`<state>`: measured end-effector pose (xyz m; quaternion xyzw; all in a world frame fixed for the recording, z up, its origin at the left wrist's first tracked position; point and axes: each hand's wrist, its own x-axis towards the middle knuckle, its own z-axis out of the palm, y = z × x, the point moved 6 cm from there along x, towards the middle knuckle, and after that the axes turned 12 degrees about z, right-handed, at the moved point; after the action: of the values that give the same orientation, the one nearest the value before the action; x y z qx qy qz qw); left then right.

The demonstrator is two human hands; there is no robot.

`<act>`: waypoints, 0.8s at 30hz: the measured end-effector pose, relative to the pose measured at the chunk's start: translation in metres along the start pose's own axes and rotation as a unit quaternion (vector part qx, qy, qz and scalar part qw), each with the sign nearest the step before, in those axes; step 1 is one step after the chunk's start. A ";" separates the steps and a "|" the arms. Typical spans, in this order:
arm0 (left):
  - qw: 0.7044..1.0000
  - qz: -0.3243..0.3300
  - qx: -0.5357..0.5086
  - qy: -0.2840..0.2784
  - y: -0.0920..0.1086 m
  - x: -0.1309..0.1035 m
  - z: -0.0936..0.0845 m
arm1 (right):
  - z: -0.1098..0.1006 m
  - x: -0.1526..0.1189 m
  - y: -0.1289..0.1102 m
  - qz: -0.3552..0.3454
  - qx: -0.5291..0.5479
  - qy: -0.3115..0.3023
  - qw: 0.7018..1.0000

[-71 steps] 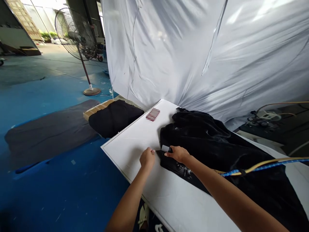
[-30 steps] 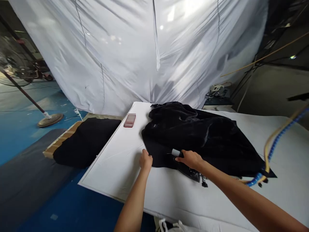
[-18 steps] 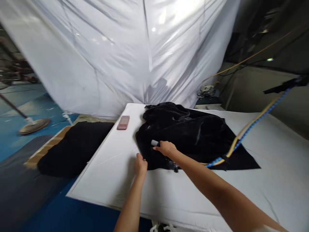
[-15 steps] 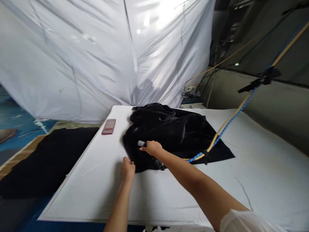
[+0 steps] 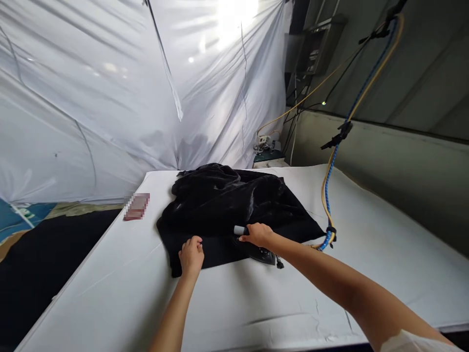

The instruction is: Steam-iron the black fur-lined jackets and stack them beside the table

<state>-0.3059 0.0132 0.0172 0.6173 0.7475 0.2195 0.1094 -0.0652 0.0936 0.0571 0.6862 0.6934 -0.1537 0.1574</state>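
Black velvety fabric (image 5: pixel 220 205) lies bunched on a white-covered table (image 5: pixel 120 293), its near part flatter. My right hand (image 5: pixel 259 234) is wrapped round the handle of a dark iron (image 5: pixel 262 254), whose grey handle end sticks out to the left of the fist. The iron sits at the fabric's near edge. To its left, my left hand (image 5: pixel 192 253) is over the near strip of fabric with its fingers curled; whether cloth is pinched between them cannot be made out.
A blue and yellow cable (image 5: pixel 328 186) hangs at the right and runs down near my right forearm. A blurred reddish item (image 5: pixel 137 206) lies at the table's left. More black cloth (image 5: pixel 73 259) is beyond the left edge. White sheeting (image 5: pixel 120 98) hangs behind.
The view has turned to the right. The iron in my right hand has moved right along the fabric's near edge, and my left hand has moved from the left corner onto the near strip.
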 end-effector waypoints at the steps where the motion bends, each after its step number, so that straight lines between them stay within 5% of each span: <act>1: 1.000 0.018 0.001 -0.013 0.013 0.001 0.007 | -0.001 0.001 0.021 0.014 0.004 0.003 1.000; 8: 0.992 0.109 0.004 -0.061 0.099 0.005 0.050 | -0.012 0.009 0.165 0.108 0.024 0.019 0.994; 14: 0.987 0.117 0.016 -0.107 0.144 0.000 0.078 | -0.025 0.022 0.257 0.142 0.022 0.012 0.990; 18: 0.988 0.101 0.022 -0.111 0.159 -0.009 0.090 | -0.033 0.031 0.293 0.123 -0.002 0.022 0.992; 24: 0.993 0.081 0.022 -0.086 0.179 -0.024 0.101 | -0.033 0.045 0.316 0.067 0.007 0.021 0.997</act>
<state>-0.0999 0.0345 0.0083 0.6949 0.6873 0.1578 0.1412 0.2498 0.1514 0.0684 0.7355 0.6475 -0.1336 0.1479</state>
